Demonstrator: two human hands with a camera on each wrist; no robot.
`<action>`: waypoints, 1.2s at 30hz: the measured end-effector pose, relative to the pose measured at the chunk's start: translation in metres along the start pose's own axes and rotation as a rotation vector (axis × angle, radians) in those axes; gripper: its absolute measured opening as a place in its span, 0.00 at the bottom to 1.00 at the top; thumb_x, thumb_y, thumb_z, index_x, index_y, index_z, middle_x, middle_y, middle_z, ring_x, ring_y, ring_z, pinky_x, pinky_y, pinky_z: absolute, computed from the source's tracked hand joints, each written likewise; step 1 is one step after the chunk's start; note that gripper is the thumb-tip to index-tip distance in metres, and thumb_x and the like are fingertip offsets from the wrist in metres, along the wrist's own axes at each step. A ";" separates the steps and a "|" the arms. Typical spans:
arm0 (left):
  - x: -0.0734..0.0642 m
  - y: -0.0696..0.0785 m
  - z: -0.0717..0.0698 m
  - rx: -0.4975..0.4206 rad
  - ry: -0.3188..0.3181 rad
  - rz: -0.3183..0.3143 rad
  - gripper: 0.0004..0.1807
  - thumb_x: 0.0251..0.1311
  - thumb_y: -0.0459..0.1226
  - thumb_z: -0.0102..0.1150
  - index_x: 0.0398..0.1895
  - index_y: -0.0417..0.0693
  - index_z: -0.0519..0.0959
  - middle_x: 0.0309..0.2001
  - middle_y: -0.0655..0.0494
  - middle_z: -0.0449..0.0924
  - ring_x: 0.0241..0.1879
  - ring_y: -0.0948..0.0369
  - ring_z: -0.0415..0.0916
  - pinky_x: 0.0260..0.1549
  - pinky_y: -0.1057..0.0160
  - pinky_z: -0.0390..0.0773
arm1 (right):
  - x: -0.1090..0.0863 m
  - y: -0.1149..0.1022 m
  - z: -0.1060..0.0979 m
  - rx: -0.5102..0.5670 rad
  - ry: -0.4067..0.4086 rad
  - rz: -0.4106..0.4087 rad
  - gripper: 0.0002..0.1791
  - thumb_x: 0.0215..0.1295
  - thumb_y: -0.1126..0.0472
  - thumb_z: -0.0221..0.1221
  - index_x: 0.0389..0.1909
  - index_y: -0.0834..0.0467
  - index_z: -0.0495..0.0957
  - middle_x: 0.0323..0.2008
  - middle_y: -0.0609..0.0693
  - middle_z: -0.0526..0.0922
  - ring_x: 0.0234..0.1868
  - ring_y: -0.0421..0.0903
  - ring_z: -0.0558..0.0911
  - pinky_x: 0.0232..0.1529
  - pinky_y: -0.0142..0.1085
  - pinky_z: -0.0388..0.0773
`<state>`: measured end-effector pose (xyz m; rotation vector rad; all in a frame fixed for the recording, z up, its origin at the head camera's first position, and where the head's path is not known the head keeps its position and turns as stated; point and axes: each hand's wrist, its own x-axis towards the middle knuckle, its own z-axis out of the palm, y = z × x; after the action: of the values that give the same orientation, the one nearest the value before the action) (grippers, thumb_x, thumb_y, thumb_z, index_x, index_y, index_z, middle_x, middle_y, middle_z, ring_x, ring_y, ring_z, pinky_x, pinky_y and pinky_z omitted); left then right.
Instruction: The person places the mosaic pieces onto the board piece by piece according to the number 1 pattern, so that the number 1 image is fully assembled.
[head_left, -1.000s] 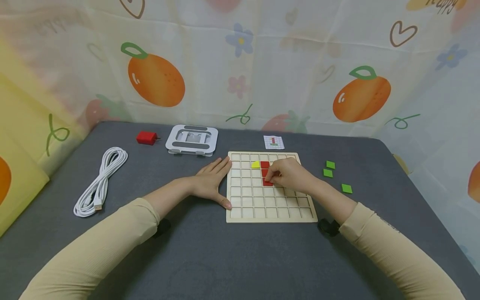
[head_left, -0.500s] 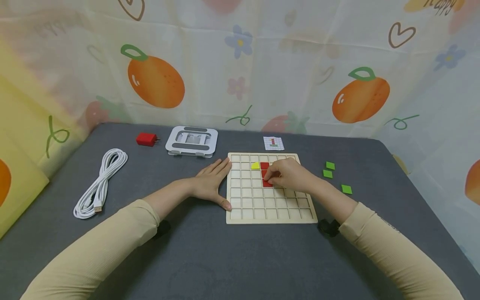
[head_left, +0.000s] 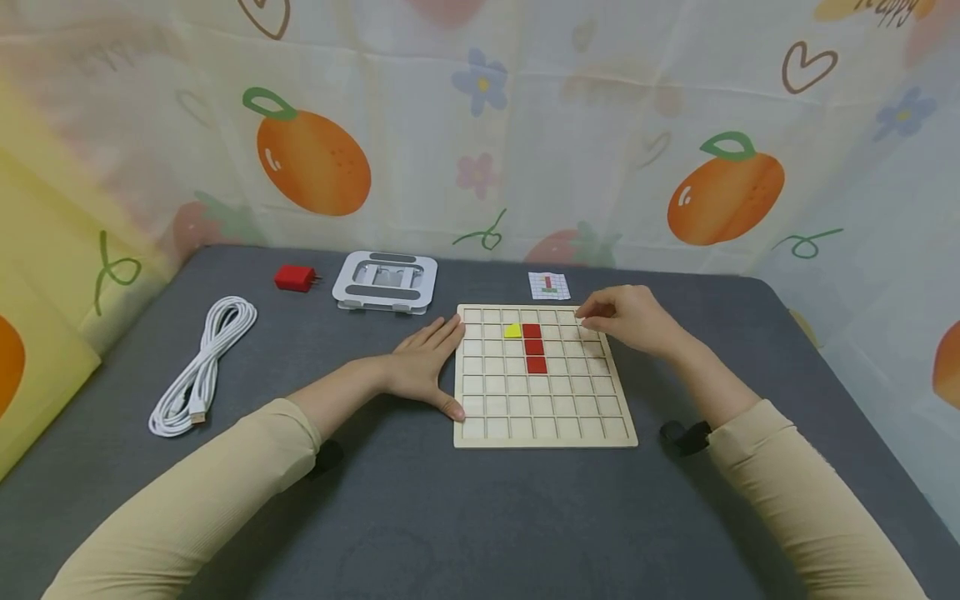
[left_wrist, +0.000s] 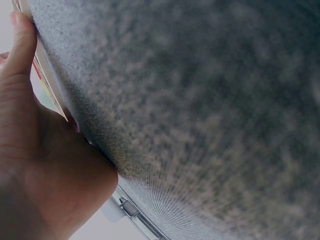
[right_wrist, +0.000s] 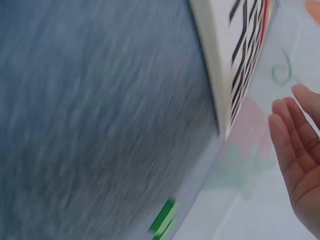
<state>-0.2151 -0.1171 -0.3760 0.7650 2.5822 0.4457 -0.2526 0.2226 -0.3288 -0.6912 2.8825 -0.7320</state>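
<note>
A pale wooden grid board (head_left: 543, 408) lies on the grey table. In its upper middle, three red square tiles (head_left: 534, 347) form a column, and a yellow tile (head_left: 512, 331) sits slightly skewed left of the top one. My left hand (head_left: 420, 362) rests with fingers spread against the board's left edge. Above the board's upper right corner hovers my right hand (head_left: 630, 318), its fingers loosely bent around nothing. In the right wrist view, green tiles (right_wrist: 163, 216) lie on the table beyond the board; in the head view my right hand and forearm hide them.
Behind the board lies a small printed pattern card (head_left: 549, 286). Further left are a white-and-grey folding stand (head_left: 385, 282), a red plug adapter (head_left: 295, 277) and a coiled white cable (head_left: 204, 362). A printed curtain (head_left: 420, 150) hangs behind the table.
My right hand has let go of the lowest red tile and moved right and away to the board's far right corner, uncovering the red column. My left hand stays put.
</note>
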 end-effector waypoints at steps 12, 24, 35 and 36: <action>-0.001 0.000 -0.001 -0.011 0.001 -0.004 0.74 0.41 0.66 0.71 0.80 0.45 0.34 0.82 0.49 0.25 0.81 0.46 0.23 0.76 0.37 0.37 | -0.016 0.045 -0.029 0.030 0.083 0.157 0.15 0.71 0.56 0.58 0.52 0.59 0.82 0.51 0.59 0.85 0.51 0.57 0.82 0.51 0.51 0.79; 0.000 0.000 0.000 -0.003 0.001 -0.002 0.74 0.42 0.66 0.71 0.80 0.47 0.33 0.81 0.50 0.24 0.81 0.47 0.23 0.76 0.38 0.36 | -0.026 0.080 -0.040 -0.046 0.034 0.232 0.16 0.71 0.58 0.58 0.54 0.62 0.80 0.51 0.64 0.84 0.51 0.59 0.81 0.52 0.55 0.77; 0.000 0.001 -0.001 -0.001 -0.006 -0.009 0.74 0.43 0.66 0.71 0.80 0.47 0.33 0.81 0.50 0.24 0.81 0.47 0.23 0.76 0.38 0.36 | -0.030 0.099 -0.043 -0.020 -0.059 0.262 0.20 0.67 0.59 0.61 0.57 0.65 0.78 0.53 0.67 0.82 0.54 0.63 0.80 0.56 0.58 0.74; 0.000 0.001 -0.001 -0.002 -0.007 -0.009 0.74 0.43 0.66 0.71 0.80 0.47 0.33 0.81 0.50 0.24 0.81 0.47 0.23 0.76 0.38 0.36 | -0.030 0.100 -0.042 -0.022 -0.070 0.264 0.21 0.67 0.59 0.62 0.57 0.65 0.77 0.55 0.67 0.81 0.55 0.64 0.79 0.57 0.58 0.74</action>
<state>-0.2150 -0.1163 -0.3744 0.7525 2.5774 0.4418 -0.2743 0.3324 -0.3392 -0.3206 2.8437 -0.6284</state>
